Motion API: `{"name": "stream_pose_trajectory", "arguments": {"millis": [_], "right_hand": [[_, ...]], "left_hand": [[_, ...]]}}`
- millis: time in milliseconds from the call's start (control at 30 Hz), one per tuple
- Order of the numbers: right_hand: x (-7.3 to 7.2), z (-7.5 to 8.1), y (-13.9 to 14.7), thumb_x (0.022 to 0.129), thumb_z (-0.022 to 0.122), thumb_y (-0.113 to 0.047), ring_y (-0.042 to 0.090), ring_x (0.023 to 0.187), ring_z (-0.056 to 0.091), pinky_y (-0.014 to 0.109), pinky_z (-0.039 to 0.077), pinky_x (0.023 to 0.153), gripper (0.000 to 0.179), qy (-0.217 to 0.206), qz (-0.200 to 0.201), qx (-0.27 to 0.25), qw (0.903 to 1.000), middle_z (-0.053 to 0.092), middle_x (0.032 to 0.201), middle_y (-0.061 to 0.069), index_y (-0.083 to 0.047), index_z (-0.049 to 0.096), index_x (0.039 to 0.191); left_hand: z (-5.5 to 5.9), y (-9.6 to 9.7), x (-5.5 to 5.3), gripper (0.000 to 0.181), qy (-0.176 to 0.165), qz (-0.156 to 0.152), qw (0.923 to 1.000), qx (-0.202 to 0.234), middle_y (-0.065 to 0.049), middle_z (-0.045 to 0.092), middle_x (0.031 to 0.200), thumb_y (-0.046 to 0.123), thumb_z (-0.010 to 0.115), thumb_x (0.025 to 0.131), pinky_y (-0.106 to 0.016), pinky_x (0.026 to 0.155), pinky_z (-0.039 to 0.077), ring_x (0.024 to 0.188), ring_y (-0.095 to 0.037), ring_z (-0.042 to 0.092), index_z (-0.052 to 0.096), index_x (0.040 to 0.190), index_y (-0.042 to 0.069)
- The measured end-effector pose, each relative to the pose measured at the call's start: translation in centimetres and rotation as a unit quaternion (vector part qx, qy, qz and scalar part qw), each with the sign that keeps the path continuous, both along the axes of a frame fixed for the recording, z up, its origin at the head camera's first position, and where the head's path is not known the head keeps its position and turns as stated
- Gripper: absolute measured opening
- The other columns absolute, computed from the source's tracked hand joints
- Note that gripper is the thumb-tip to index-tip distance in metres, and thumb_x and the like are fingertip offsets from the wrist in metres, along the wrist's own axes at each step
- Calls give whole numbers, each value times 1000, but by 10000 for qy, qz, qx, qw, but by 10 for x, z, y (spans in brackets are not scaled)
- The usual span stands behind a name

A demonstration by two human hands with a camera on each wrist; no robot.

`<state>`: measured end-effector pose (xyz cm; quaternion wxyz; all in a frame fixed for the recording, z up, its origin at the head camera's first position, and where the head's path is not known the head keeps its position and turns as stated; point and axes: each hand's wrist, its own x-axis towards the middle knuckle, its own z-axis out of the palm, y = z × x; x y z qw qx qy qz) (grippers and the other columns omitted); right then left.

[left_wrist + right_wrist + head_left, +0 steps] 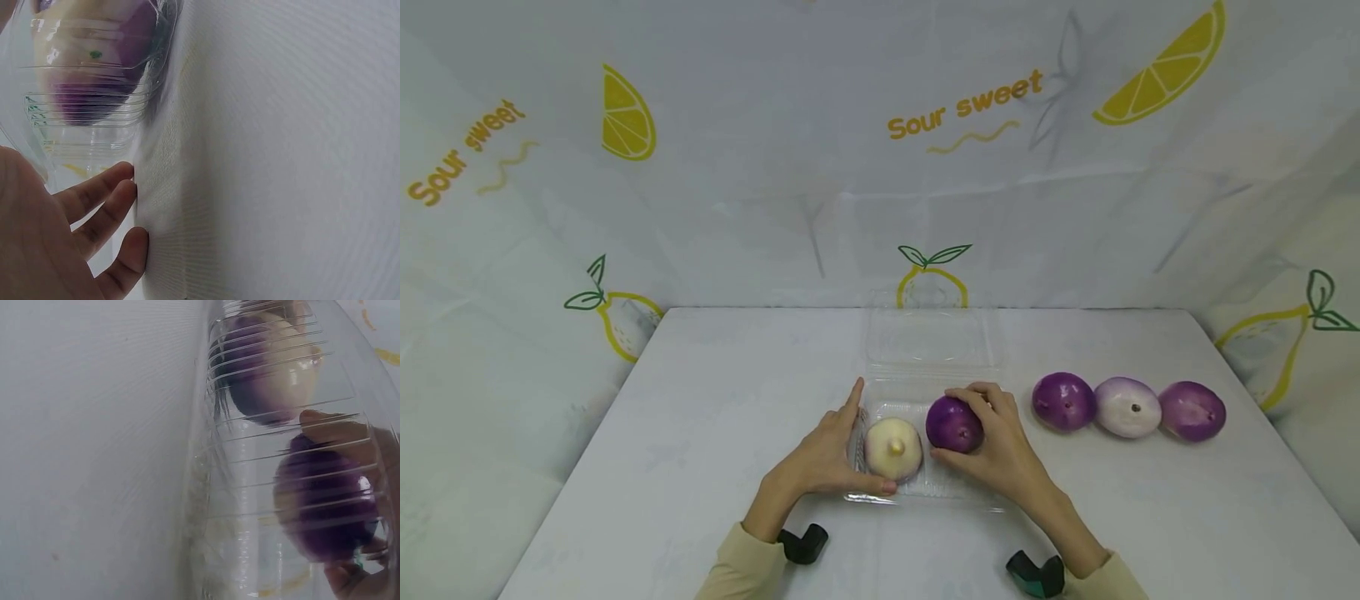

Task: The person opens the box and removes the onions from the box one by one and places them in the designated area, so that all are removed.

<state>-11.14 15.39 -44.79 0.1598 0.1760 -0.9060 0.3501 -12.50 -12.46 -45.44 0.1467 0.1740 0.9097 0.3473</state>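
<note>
A clear plastic clamshell box [955, 487] lies with its lid folded back. In its left half sits a pale onion [892, 448] with a nub on top; its lower side shows purple in the left wrist view. My right hand [992, 446] grips a dark purple onion [953, 423] over the box's right half, thumb at the near side and fingers round the far side. Through the ribbed wall, the right wrist view shows this onion [328, 506] between the fingers. Spread along the left side of the box is my left hand [831, 458], its thumb at the front edge, several fingertips down at the tabletop.
Three more glossy onions stand in a row right of the box: a purple one [1064, 402], a whitish one [1127, 407] and another purple one [1192, 411]. The transparent lid [932, 337] reaches the table's back edge. A lemon-printed cloth [760, 167] hangs behind.
</note>
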Motion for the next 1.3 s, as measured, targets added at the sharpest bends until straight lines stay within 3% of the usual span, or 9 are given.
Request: {"name": "stream_pose_trajectory", "arguments": {"millis": [300, 667, 900, 1133, 1233, 1300], "right_hand": [[2, 7, 0, 61, 100, -21, 31, 114, 50, 52, 56, 86, 78, 238, -55, -137, 9996, 56, 124, 14, -11, 65, 129], [5, 16, 0, 60, 101, -22, 32, 115, 53, 54, 55, 90, 78, 250, -144, -258, 9993, 58, 125, 14, -10, 66, 129], [7, 12, 1, 61, 100, -22, 33, 115, 56, 56, 54, 92, 77, 174, -102, -380, 9991, 59, 124, 14, -9, 66, 129], [7, 8, 2, 62, 100, -22, 30, 117, 55, 56, 52, 95, 77, 112, -211, -474, 9986, 60, 123, 13, -7, 67, 129], [7, 9, 2, 62, 100, -22, 25, 118, 55, 49, 52, 99, 77, 114, -226, -482, 9985, 60, 124, 11, -7, 67, 130], [8, 11, 3, 62, 99, -21, 21, 118, 55, 33, 51, 103, 77, 94, -232, -504, 9984, 60, 125, 10, -8, 67, 130]], "left_hand": [[1, 0, 1, 147, 9, -25, 10000, -61, -22, 45, 158, 66, 90, 61, -59, 110, 46, 142, -37, 46, -5, 166, 24], [7, 2, 0, 148, 450, -228, 9972, -554, -21, 48, 156, 70, 87, 61, -54, 104, 52, 135, -38, 54, 0, 166, 11], [11, 10, 6, 151, 539, -6, 9970, -553, -26, 41, 159, 75, 85, 61, -59, 108, 49, 141, -46, 48, -7, 165, 15], [16, 20, 12, 153, 465, 54, 9966, -676, -27, 43, 158, 79, 82, 58, -66, 106, 46, 141, -45, 48, -2, 165, 8], [17, 21, 13, 153, 435, 92, 9963, -738, -26, 45, 157, 79, 82, 57, -66, 104, 46, 140, -42, 49, 0, 165, 8], [17, 22, 13, 153, 428, 115, 9961, -758, -26, 46, 156, 79, 82, 57, -65, 103, 47, 139, -41, 51, 0, 165, 8]]}}
